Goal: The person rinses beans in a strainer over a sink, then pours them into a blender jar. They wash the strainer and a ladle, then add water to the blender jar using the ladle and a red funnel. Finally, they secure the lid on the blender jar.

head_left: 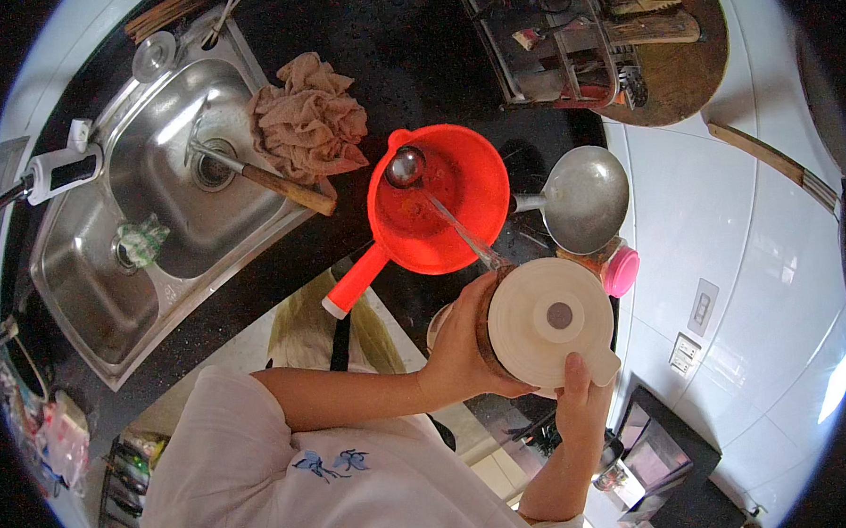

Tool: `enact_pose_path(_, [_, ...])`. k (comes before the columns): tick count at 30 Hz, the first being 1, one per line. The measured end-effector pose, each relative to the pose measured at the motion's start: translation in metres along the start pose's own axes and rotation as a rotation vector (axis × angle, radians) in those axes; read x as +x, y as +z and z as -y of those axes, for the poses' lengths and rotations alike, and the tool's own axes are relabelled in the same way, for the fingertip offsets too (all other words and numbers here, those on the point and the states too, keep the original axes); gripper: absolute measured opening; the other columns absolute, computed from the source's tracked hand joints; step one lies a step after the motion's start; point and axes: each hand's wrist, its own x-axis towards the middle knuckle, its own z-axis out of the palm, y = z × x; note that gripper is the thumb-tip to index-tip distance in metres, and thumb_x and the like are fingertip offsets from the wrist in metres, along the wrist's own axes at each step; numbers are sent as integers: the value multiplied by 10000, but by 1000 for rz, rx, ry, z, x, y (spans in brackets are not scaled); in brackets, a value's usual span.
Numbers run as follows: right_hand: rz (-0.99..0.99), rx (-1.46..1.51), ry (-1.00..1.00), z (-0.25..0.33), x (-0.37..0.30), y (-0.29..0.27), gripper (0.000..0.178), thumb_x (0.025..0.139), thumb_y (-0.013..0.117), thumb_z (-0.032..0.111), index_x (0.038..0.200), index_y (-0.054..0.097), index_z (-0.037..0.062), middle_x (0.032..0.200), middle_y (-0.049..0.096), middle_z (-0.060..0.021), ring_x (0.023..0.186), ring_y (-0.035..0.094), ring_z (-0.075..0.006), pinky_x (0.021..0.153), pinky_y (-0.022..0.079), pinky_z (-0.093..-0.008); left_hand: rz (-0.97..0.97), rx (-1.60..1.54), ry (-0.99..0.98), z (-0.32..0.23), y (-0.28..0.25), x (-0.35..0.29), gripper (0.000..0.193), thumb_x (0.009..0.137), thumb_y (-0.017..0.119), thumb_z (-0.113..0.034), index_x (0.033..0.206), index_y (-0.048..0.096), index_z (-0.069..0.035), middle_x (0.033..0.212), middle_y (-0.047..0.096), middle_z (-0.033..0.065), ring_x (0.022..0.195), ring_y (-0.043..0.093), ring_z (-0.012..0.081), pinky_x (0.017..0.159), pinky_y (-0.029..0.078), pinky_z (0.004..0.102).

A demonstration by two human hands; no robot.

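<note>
**Both hands clasped on a tilted jar**

Left hand and right hand are closed around a white-lidded jar. Liquid is being poured into the red scoop at eleven o'clock, beside a ladle. A steady tilt is judged necessary next.

Pkgs only, no signs/screens: pink-capped jar w/ reddish contents, just beyond right hand, touching the lidded tub it holds. Clear plastic packets, red-and-white, well left of left hand, by the sink's near end.
</note>
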Motion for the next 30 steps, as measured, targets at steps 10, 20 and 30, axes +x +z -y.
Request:
enact_pose_path(10, [-30,7,-43,-2,3,2,444,918,544,447,925,576,4,658,534,2,515,467,-54,414,333,-222,-4,-6,11,-4,0,3,1247,420,931,-324,1375,205,18,1345,416,215,1251,429,348,1055,322,433])
enact_pose_path(20, [-10,-14,-10,8,8,2,397,925,541,386,966,581,-6,670,536,-1,525,462,-55,421,326,-222,-20,-26,26,-8,-1,9,1231,437,932,-329,1369,209,22,1346,418,221,1259,428,348,1063,315,433])
enact_pose_path(30, [-4,37,2,9,10,4,378,926,555,373,976,574,-2,686,533,13,520,436,-39,417,305,-212,-31,-30,2,2,2,6,1237,432,932,-327,1369,203,20,1356,410,225,1260,426,349,1057,317,428])
